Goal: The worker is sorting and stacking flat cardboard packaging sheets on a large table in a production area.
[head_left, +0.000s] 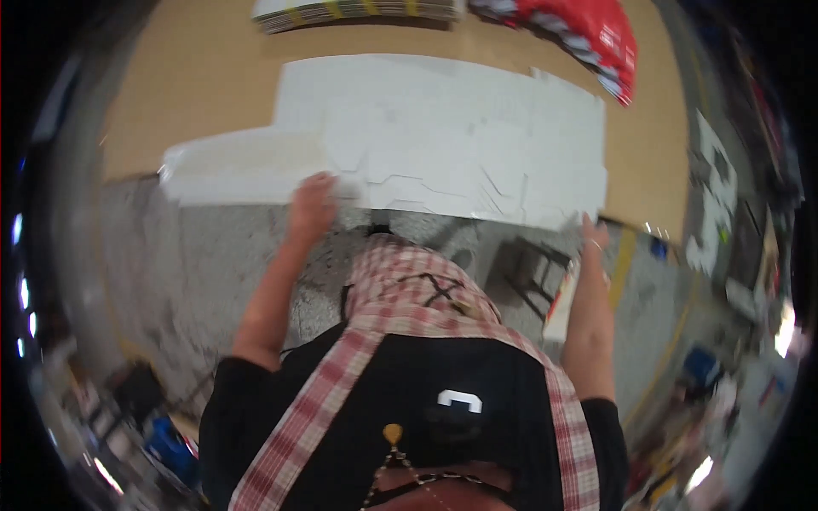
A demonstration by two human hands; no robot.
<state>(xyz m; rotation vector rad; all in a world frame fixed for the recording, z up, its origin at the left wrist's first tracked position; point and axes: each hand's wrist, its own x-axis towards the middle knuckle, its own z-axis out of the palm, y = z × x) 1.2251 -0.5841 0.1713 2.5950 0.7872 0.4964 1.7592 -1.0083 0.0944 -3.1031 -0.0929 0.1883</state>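
The near edge of a long pale panel is gripped by the left hand, which looks curled closed, fingers folded over the top. The right hand is held looser, with the fingers partly spread and the fingertips set at the near right corner of a white cardboard blank. Whether that corner is actually pinched or just touched can't be told tbh.

A fair bit is hard to make out. The left hand is smeared by motion blur, and its thumb can't be picked out. The join between panel and blank is blurred too, so it can't be said whether they're one piece. At the top, a stack of flat cardboard with yellow strips and a shiny red bag are both cut off by the frame. A dark stool is partly hidden by the right forearm.

As for direction, the blank is laid flat on the brown tabletop, right in front of the plaid apron. Its long axis is run left to right, its slotted edge faced toward the body. The panel is pointed the same way, its outer end out to the left.
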